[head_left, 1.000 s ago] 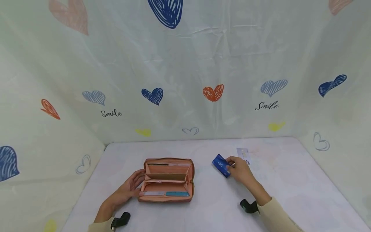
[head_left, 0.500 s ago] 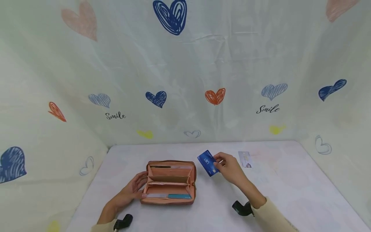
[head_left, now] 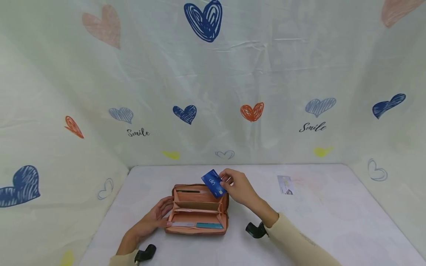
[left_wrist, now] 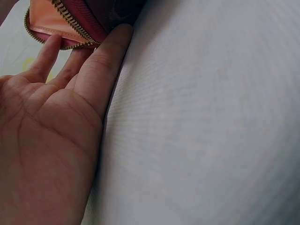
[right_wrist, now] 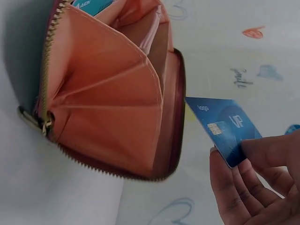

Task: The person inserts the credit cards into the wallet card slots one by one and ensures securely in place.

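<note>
A zip-around wallet [head_left: 199, 218] lies spread wide on the table, salmon-pink inside, its brass zipper [right_wrist: 126, 176] undone. Between thumb and fingers my right hand [head_left: 237, 186] pinches a blue bank card [head_left: 213, 183]. In the head view the card overlaps the wallet's far right part; the right wrist view shows it tilted and apart from the zipper edge. My left hand [head_left: 153, 216] rests against the wallet's left side. Its fairly straight fingers [left_wrist: 47, 56] touch the edge in the left wrist view. A teal card [head_left: 209, 225] and a whitish card [head_left: 183, 224] sit in the near-side slots.
A pale card with a small picture [head_left: 286, 184] lies flat on the white table [head_left: 316, 225], right of the wallet. Behind the table hangs a white curtain [head_left: 213, 85] printed with hearts. Black wrist cameras [head_left: 256, 230] sit at both sleeves.
My right hand has carried the blue card leftward, from the table's right side to over the wallet's far right part. The left hand stays at the wallet. The head view has shifted slightly.
</note>
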`<act>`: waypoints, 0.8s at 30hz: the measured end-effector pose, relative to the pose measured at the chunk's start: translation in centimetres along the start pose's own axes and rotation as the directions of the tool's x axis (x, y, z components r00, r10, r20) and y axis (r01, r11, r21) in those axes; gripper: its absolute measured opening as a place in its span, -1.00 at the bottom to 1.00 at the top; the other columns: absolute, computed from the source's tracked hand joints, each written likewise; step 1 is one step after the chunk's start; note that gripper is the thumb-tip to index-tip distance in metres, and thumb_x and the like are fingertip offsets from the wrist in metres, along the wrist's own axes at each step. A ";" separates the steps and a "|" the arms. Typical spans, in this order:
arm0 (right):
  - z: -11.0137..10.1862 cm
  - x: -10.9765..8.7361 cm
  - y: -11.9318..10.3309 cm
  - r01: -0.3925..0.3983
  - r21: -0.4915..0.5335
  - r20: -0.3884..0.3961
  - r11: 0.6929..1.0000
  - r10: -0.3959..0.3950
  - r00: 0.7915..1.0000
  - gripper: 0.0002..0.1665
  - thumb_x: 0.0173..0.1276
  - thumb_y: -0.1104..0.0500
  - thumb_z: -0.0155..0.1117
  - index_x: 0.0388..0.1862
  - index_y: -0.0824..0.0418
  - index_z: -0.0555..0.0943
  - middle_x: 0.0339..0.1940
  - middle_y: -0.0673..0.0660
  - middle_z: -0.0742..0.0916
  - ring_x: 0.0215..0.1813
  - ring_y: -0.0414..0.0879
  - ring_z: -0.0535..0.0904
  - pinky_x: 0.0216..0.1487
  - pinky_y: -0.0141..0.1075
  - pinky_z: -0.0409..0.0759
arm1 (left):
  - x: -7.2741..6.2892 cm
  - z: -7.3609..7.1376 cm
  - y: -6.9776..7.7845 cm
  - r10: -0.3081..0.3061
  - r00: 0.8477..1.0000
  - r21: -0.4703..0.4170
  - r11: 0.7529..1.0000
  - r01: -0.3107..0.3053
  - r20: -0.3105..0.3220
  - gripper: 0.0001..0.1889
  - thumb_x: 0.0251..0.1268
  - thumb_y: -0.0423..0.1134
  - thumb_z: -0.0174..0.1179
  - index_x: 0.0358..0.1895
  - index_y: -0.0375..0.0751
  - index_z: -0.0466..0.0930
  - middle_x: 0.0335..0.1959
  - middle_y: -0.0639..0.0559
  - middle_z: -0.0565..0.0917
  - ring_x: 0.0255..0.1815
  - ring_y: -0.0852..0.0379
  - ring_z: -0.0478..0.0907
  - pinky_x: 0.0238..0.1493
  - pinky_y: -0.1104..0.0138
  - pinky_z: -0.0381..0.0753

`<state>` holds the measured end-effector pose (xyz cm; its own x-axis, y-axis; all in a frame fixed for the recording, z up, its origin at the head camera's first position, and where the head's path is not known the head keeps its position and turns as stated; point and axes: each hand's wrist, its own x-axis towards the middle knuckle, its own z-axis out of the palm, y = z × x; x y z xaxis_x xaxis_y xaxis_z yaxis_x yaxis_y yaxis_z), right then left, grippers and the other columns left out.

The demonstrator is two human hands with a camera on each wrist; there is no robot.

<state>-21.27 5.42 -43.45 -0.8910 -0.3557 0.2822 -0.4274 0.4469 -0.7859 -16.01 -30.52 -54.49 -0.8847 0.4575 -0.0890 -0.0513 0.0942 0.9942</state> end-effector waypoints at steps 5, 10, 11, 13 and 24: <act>1.7 1.4 -0.9 0.037 -0.034 0.047 0.999 -0.035 0.998 -0.86 0.44 0.41 0.37 -0.08 0.28 0.73 -0.26 0.10 0.77 -0.23 -0.09 0.70 -0.14 -0.20 0.74 | 0.1 0.0 0.1 -0.022 1.000 -0.003 1.000 0.022 -0.004 -0.01 0.35 -0.44 0.32 0.67 -0.43 -0.18 0.65 -0.51 -0.04 0.47 0.43 0.28 0.33 0.55 0.38; 3.0 2.8 -1.6 0.073 -0.072 0.111 0.995 -0.065 0.992 -0.83 0.44 0.41 0.37 -0.04 0.26 0.74 -0.21 0.11 0.79 -0.24 -0.11 0.70 -0.17 -0.26 0.72 | 0.3 0.0 0.2 -0.046 0.999 -0.001 0.999 0.046 -0.021 -0.01 0.34 -0.43 0.34 0.67 -0.39 -0.16 0.66 -0.48 0.00 0.60 0.09 0.19 0.32 0.54 0.40; 3.2 3.0 -1.8 0.080 -0.086 0.121 0.993 -0.070 0.990 -0.82 0.45 0.41 0.37 -0.03 0.26 0.74 -0.21 0.10 0.79 -0.25 -0.12 0.70 -0.19 -0.27 0.71 | 0.3 0.0 0.2 -0.043 0.999 -0.001 0.999 0.043 -0.018 -0.01 0.34 -0.43 0.33 0.67 -0.40 -0.16 0.66 -0.48 0.00 0.60 0.10 0.20 0.32 0.54 0.40; 3.7 3.5 -1.9 0.099 -0.116 0.140 0.988 -0.082 0.987 -0.79 0.45 0.41 0.37 0.00 0.25 0.74 -0.22 0.09 0.78 -0.27 -0.12 0.68 -0.21 -0.29 0.68 | 0.4 0.0 0.2 -0.042 0.999 -0.003 0.999 0.042 -0.017 0.00 0.33 -0.43 0.34 0.68 -0.39 -0.16 0.66 -0.48 0.00 0.55 0.22 0.24 0.33 0.54 0.39; 5.7 5.0 -2.0 0.246 -0.275 0.221 0.929 -0.188 0.957 -0.71 0.44 0.44 0.34 0.04 0.17 0.74 -0.23 0.06 0.79 -0.28 -0.17 0.65 -0.25 -0.36 0.60 | 0.3 -0.1 0.1 -0.017 1.000 -0.013 1.000 0.017 -0.002 -0.01 0.34 -0.44 0.34 0.68 -0.41 -0.16 0.64 -0.35 0.12 0.48 0.39 0.31 0.33 0.52 0.42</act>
<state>-24.02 -1.91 -43.63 -0.7386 -0.6054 0.2965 -0.6585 0.5538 -0.5096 -16.37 -30.49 -54.42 -0.8848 0.4537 -0.1060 -0.0724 0.0910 0.9932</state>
